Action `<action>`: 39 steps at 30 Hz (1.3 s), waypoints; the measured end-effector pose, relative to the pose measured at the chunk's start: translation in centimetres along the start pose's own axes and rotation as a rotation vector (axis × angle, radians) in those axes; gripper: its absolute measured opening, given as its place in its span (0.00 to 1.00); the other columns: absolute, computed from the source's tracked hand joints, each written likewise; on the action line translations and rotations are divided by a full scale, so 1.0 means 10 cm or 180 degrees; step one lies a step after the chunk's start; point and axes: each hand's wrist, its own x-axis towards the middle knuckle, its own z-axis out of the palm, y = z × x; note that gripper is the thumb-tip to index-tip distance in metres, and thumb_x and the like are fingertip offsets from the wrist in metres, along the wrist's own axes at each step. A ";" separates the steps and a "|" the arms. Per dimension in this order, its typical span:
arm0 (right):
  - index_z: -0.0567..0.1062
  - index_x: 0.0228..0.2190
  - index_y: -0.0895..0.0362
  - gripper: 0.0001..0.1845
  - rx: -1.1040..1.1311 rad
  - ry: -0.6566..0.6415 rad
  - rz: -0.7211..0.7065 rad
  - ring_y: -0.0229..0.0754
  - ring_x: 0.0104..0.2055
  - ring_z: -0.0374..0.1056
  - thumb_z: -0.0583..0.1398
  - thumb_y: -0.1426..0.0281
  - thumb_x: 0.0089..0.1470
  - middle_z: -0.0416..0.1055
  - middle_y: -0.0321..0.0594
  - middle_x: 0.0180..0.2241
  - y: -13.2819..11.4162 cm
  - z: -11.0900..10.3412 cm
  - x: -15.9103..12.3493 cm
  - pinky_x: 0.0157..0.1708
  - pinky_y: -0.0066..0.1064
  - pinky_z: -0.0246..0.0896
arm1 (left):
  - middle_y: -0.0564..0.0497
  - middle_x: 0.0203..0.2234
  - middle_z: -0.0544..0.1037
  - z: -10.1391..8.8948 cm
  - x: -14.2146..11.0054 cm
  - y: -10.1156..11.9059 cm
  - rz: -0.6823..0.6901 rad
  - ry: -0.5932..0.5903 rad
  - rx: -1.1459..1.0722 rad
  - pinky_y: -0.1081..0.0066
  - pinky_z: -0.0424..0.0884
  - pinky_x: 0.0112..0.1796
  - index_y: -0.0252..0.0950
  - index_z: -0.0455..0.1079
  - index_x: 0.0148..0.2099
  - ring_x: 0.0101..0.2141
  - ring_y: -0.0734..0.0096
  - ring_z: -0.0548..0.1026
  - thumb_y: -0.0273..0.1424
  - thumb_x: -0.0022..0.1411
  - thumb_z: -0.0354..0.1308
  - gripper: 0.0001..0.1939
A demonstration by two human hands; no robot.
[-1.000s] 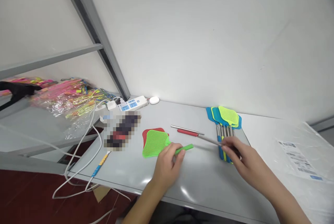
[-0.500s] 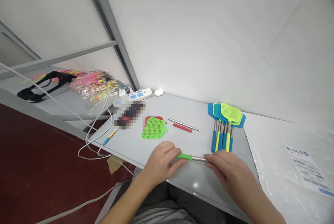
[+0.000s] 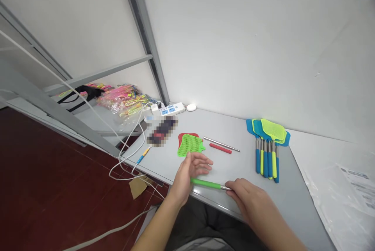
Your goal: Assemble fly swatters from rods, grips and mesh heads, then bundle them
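The right hand [image 3: 247, 198] is grasping a metal rod [image 3: 225, 188], with thumb and fingers pinching it just beside the green handle [image 3: 206, 183] that is covering the rod's other end. The left hand [image 3: 184, 178] is staying off any grip: its fingers are loosely extending, and the far end of the green handle is lying at its palm; whether the two are touching, I cannot tell. Rod and handle are running nearly level above the front edge of the grey table [image 3: 228, 126], between the two hands.

Beyond the left hand, a green swatter head [image 3: 190, 145] is lying on the table, partly overlapping a red swatter head [image 3: 180, 138]. To their right, a loose rod [image 3: 222, 144] and a red handle [image 3: 220, 148] are lying near each other. Farther right, a row of blue and yellow fly swatters [image 3: 265, 159] is resting with handles pointing toward the person. A power strip [image 3: 172, 109] is sitting at the back left, beside a white round object [image 3: 191, 107].
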 end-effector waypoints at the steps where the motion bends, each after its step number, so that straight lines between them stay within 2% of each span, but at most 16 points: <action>1: 0.72 0.39 0.53 0.14 -0.0061 0.0015 -0.0015 0.41 0.29 0.70 0.47 0.69 0.67 0.72 0.38 0.29 -0.07 0.03 0.01 0.27 0.31 0.60 | 0.42 0.36 0.78 -0.01 0.00 0.02 -0.0031 -0.0084 0.0096 0.66 0.69 0.39 0.33 0.70 0.41 0.34 0.66 0.74 0.53 0.68 0.40 0.30; 6: 0.70 0.42 0.54 0.12 -0.0216 -0.0091 -0.0142 0.41 0.29 0.69 0.47 0.71 0.67 0.71 0.37 0.29 -0.22 0.00 0.08 0.24 0.31 0.54 | 0.46 0.32 0.76 0.04 -0.06 0.05 -0.0051 -0.0166 0.0183 0.69 0.69 0.33 0.34 0.70 0.37 0.26 0.72 0.68 0.57 0.66 0.38 0.33; 10: 0.70 0.41 0.54 0.10 -0.0163 -0.0248 -0.0230 0.42 0.29 0.69 0.49 0.72 0.66 0.70 0.36 0.28 -0.18 -0.02 0.20 0.24 0.31 0.53 | 0.47 0.30 0.74 0.07 -0.05 0.00 -0.0093 -0.0039 0.0092 0.67 0.72 0.34 0.34 0.69 0.35 0.26 0.72 0.67 0.58 0.65 0.40 0.33; 14: 0.70 0.39 0.56 0.10 -0.0015 -0.0259 -0.0193 0.42 0.28 0.68 0.49 0.74 0.64 0.70 0.37 0.27 -0.13 0.11 0.31 0.24 0.31 0.54 | 0.48 0.30 0.74 0.00 0.03 -0.02 -0.0036 0.0007 0.0248 0.67 0.73 0.34 0.35 0.70 0.35 0.27 0.71 0.67 0.55 0.67 0.40 0.30; 17: 0.71 0.39 0.56 0.10 0.0332 -0.0284 -0.0043 0.42 0.28 0.69 0.49 0.73 0.65 0.71 0.38 0.28 -0.09 0.24 0.34 0.26 0.30 0.57 | 0.48 0.33 0.75 -0.05 0.08 0.01 0.0009 -0.0119 0.0824 0.70 0.71 0.35 0.36 0.70 0.37 0.32 0.69 0.69 0.49 0.67 0.46 0.23; 20: 0.71 0.39 0.56 0.10 0.0761 -0.0428 0.0237 0.42 0.32 0.71 0.51 0.73 0.64 0.74 0.40 0.32 -0.08 0.31 0.33 0.30 0.30 0.61 | 0.52 0.30 0.74 -0.07 0.11 0.05 -0.0075 -0.0259 0.1741 0.73 0.66 0.33 0.38 0.71 0.36 0.31 0.70 0.68 0.45 0.67 0.51 0.17; 22: 0.72 0.40 0.56 0.09 0.0909 -0.0550 0.0335 0.43 0.33 0.71 0.51 0.73 0.64 0.74 0.40 0.32 -0.09 0.31 0.35 0.30 0.30 0.62 | 0.54 0.28 0.74 -0.08 0.12 0.08 -0.0150 -0.0386 0.2178 0.73 0.63 0.30 0.39 0.71 0.36 0.28 0.71 0.68 0.44 0.66 0.52 0.15; 26: 0.73 0.39 0.54 0.07 0.1072 -0.0749 0.0375 0.43 0.34 0.71 0.54 0.70 0.63 0.73 0.39 0.32 -0.10 0.21 0.50 0.32 0.32 0.64 | 0.55 0.26 0.74 -0.15 0.14 0.18 -0.0259 -0.0699 0.2624 0.73 0.60 0.29 0.39 0.72 0.38 0.28 0.70 0.69 0.45 0.64 0.54 0.15; 28: 0.73 0.43 0.54 0.09 0.1245 -0.0608 0.0389 0.44 0.40 0.70 0.57 0.67 0.62 0.74 0.41 0.38 -0.03 0.17 0.58 0.39 0.33 0.65 | 0.56 0.24 0.72 -0.23 0.12 0.21 -0.0339 -0.0826 0.2932 0.73 0.57 0.27 0.39 0.73 0.37 0.27 0.71 0.67 0.46 0.64 0.55 0.16; 30: 0.69 0.51 0.54 0.16 0.1186 -0.0300 0.0404 0.46 0.49 0.67 0.56 0.65 0.63 0.71 0.44 0.46 0.10 0.16 0.64 0.48 0.37 0.63 | 0.57 0.22 0.70 -0.35 0.07 0.22 -0.0354 -0.0876 0.3269 0.73 0.55 0.27 0.38 0.70 0.32 0.26 0.71 0.66 0.47 0.64 0.54 0.18; 33: 0.68 0.53 0.55 0.17 0.0527 -0.0032 0.0593 0.50 0.51 0.63 0.54 0.67 0.64 0.68 0.48 0.49 0.34 0.25 0.69 0.50 0.43 0.59 | 0.57 0.20 0.65 -0.57 -0.01 0.17 -0.0217 -0.0615 0.3688 0.73 0.55 0.27 0.37 0.61 0.26 0.25 0.73 0.63 0.47 0.64 0.53 0.22; 36: 0.70 0.52 0.55 0.17 -0.0116 -0.0162 0.0827 0.52 0.48 0.64 0.57 0.68 0.62 0.68 0.49 0.47 0.50 0.37 0.76 0.46 0.43 0.60 | 0.57 0.20 0.62 -0.74 -0.02 0.09 0.0113 -0.0052 0.3918 0.73 0.57 0.28 0.38 0.55 0.26 0.25 0.73 0.62 0.45 0.68 0.49 0.22; 39: 0.72 0.50 0.54 0.14 -0.0424 -0.0306 0.0902 0.51 0.46 0.64 0.56 0.68 0.62 0.69 0.47 0.46 0.55 0.45 0.87 0.43 0.42 0.58 | 0.54 0.25 0.66 -0.80 0.06 0.03 0.0654 0.0322 0.4097 0.70 0.61 0.32 0.39 0.55 0.28 0.29 0.69 0.65 0.41 0.70 0.45 0.18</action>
